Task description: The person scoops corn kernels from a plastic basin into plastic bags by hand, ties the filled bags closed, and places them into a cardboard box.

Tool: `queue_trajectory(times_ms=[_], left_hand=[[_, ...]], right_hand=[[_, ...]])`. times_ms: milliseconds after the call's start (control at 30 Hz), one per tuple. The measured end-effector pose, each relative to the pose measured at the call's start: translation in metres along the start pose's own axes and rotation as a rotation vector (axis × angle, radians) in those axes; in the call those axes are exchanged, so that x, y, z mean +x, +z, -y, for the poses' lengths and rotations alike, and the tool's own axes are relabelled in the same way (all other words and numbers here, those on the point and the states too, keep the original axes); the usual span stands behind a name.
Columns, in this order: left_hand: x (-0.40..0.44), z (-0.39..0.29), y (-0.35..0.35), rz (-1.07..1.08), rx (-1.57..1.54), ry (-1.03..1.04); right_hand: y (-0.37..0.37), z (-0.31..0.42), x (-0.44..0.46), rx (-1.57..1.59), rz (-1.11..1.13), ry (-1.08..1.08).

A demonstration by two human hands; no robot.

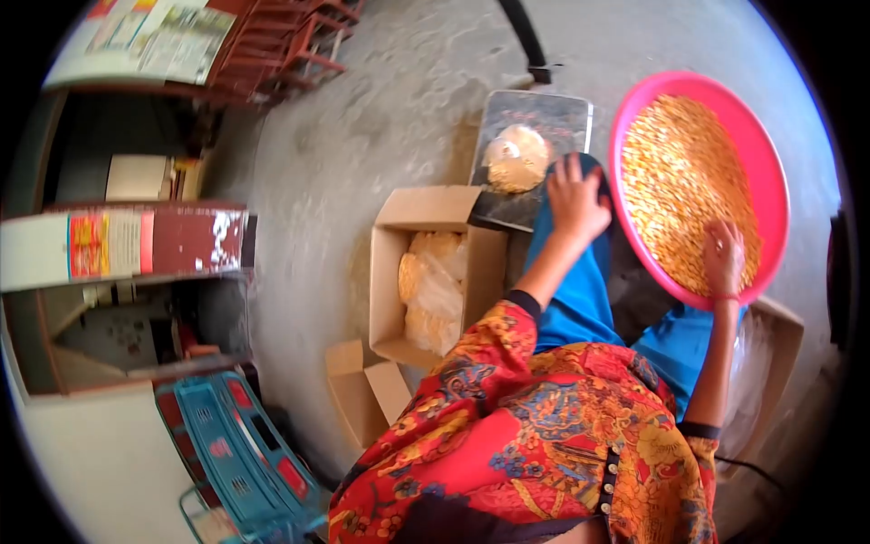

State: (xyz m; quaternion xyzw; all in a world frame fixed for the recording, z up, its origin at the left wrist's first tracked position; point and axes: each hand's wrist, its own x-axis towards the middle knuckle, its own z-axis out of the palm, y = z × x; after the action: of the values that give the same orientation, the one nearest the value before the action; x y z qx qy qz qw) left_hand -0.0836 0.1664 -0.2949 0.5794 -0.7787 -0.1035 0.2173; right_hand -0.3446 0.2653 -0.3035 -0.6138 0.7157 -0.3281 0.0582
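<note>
A large pink basin [772, 181] full of small yellow-orange pieces [675, 172] stands at the right. My right hand [724, 257] is in the basin at its near side, fingers curled in among the pieces; whether it holds any is hidden. My left hand [577, 201] rests on my blue-clad knee with its fingers apart and nothing in it. Just left of that hand, a clear bag of pale pieces [518, 159] lies on a dark metal-edged scale [566, 113].
An open cardboard box [385, 299] with filled clear bags [433, 290] stands left of my legs, a smaller box [349, 390] below it. Another box [784, 331] is under the basin's near side. A teal plastic item [240, 453] and red stacked chairs [281, 45] are at the left.
</note>
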Motion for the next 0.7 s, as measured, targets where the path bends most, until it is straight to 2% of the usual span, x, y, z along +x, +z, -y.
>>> queue_trajectory(times_ms=[200, 700], left_hand=[[0.002, -0.01, 0.001, 0.014, -0.112, -0.018], [-0.002, 0.005, 0.014, -0.092, -0.226, -0.021]], right_hand=[[0.001, 0.001, 0.001, -0.104, 0.22, -0.015], [0.006, -0.008, 0.006, -0.116, 0.335, -0.023]])
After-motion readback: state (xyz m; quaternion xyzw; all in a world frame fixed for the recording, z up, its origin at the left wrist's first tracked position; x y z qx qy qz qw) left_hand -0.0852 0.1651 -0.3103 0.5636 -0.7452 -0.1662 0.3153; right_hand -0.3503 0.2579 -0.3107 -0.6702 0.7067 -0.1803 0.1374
